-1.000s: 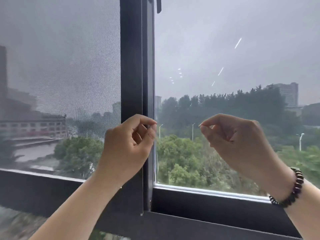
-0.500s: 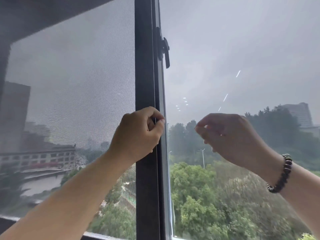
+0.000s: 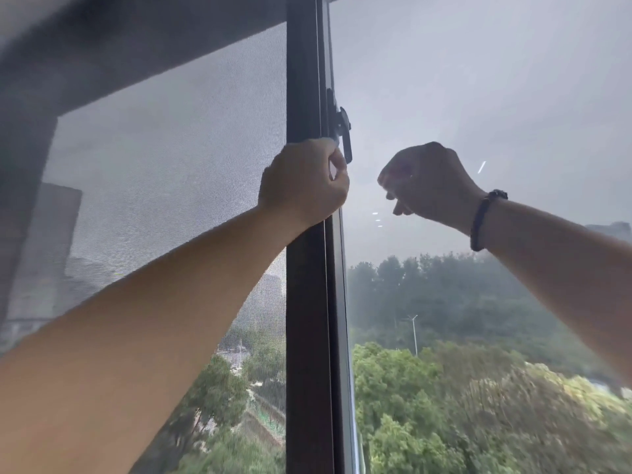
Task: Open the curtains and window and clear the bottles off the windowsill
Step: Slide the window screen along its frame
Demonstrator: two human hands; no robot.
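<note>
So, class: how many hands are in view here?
2. The left hand grips the window frame just below the latch; the right hand is raised, curled, beside it.

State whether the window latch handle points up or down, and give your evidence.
Down. The latch handle hangs below its pivot on the frame, just above the left hand.

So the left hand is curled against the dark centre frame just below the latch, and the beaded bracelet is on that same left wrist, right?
Not quite. The head view shows the beaded bracelet on the right wrist, behind the right hand. The rest stands: the left hand is curled against the dark centre frame just below the latch.
</note>
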